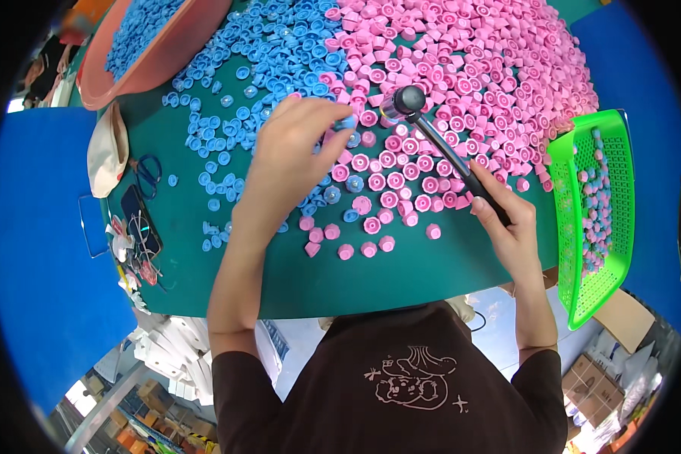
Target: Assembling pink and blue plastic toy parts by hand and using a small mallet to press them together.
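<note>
Left hand pinches small blue plastic cap on green table, beside pink plastic caps. Right hand grips black rubber mallet, head poised just above cap. Step: pressing-together stage, likely. Next move needs fingers clear, square strike.

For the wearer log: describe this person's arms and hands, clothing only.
Both forearms are bare, and the left hand and right hand wear no gloves, rings or watch that can be seen. Short dark brown sleeves end above the elbows, part of a T-shirt with a pale line drawing on the chest.
</note>
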`<state>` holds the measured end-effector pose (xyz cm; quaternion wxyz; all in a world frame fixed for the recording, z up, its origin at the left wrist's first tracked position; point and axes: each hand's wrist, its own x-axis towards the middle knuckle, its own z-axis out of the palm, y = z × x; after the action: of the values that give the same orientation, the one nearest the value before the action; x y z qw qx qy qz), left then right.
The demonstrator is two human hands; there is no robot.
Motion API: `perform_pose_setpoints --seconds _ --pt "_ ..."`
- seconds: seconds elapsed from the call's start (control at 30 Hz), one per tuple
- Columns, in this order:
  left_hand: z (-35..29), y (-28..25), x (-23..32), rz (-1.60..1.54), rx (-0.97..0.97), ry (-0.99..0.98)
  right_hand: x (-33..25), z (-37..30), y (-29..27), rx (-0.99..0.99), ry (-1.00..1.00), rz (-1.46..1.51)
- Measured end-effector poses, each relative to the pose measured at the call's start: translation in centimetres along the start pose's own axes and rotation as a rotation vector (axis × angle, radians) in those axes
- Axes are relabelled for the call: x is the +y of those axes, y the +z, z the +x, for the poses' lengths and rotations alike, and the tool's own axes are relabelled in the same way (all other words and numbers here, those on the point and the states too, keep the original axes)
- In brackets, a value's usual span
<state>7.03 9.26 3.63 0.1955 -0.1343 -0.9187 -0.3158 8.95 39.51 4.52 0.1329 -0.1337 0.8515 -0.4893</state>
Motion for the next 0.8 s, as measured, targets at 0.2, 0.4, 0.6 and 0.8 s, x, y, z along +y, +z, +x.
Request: perform_pose_setpoints --seconds 0.2,0.4,0.6,0.8 --pt "2.6 3.2 -1.7 0.038 -0.268 0.129 0.4 -0.5 -0.8 -0.005 0.067 -0.025" --pt "3.4 3.5 -1.3 0.062 -0.336 0.130 1.5 -0.4 -0.5 0.015 -0.013 -0.020" --pt "3.2 2.5 -1.3 0.044 -0.293 0.086 0.4 0.0 -0.2 -0.018 -0.034 -0.046" --pt "0.9 -2.9 -2.2 0.082 -0.026 -0.133 -1.2 1.3 0.7 -0.014 -0.124 -0.270"
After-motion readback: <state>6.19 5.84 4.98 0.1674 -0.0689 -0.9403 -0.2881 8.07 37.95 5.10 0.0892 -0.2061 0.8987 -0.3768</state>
